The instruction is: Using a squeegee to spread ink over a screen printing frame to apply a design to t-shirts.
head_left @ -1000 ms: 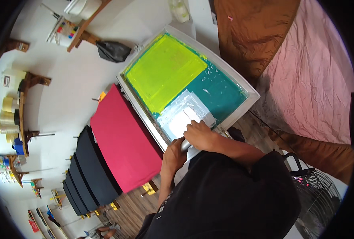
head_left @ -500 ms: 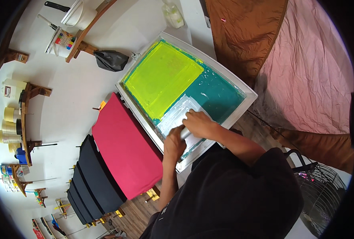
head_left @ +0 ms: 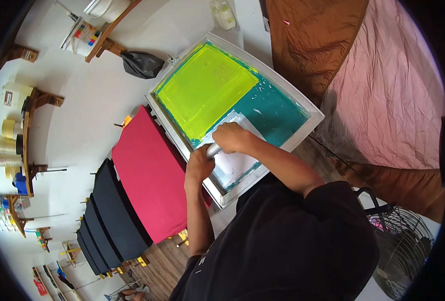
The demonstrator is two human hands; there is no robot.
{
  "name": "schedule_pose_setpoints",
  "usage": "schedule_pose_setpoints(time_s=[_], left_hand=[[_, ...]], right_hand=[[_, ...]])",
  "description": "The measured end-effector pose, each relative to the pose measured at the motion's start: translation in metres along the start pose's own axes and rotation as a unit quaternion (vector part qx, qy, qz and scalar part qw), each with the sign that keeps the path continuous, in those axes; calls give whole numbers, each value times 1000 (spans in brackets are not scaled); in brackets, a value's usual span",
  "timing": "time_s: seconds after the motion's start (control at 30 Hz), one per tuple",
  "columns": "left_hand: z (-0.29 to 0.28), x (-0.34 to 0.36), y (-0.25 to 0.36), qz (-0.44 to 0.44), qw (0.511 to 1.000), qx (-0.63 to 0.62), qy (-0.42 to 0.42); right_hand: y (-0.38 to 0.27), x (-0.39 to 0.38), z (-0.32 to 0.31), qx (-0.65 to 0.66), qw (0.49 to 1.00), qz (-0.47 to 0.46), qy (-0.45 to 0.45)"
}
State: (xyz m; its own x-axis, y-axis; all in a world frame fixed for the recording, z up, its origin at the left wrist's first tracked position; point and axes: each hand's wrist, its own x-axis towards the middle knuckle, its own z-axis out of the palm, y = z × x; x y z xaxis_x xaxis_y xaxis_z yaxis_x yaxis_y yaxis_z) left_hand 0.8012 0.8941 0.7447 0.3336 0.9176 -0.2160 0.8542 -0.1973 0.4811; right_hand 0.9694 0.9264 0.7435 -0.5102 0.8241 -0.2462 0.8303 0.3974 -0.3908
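Both fists grip one squeegee with a silvery bar handle (head_left: pixel 213 150). My left hand (head_left: pixel 199 163) is wrapped round its left end, and my right hand (head_left: pixel 230 137) closes over its other end; the blade is hidden beneath. White ink (head_left: pixel 238 156) is spread around and in front of them on the printing screen. That screen has a pale frame (head_left: pixel 310 123), a bright yellow-green field (head_left: pixel 205 88) on its far left part and dark green mesh (head_left: pixel 275 118) on its right.
Left of the screen lies a red fabric-covered board (head_left: pixel 149 175), with several black ones (head_left: pixel 117 205) beyond it. Wall shelves (head_left: pixel 29 135) hold tubs and containers. A black bag (head_left: pixel 141 64) hangs by the far corner. At right are draped brown cloth (head_left: pixel 312 40), pink cloth (head_left: pixel 378 85) and a fan (head_left: pixel 400 241).
Both hands have pushed the squeegee away from me and to the left across the white ink. The whole view has shifted slightly.
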Motion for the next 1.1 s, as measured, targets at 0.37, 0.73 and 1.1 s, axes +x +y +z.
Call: schedule_pose_setpoints(time_s=[0.37,0.73,1.1], left_hand=[[32,-77,33,34,997,-49,40],[2,-24,2,-7,999,-13,-33],[41,-52,21,104,991,-28,82]], right_hand=[[-14,-77,56,24,989,-57,136],[-16,-20,-8,14,998,18,-56],[0,-63,52,4,986,-38,163]])
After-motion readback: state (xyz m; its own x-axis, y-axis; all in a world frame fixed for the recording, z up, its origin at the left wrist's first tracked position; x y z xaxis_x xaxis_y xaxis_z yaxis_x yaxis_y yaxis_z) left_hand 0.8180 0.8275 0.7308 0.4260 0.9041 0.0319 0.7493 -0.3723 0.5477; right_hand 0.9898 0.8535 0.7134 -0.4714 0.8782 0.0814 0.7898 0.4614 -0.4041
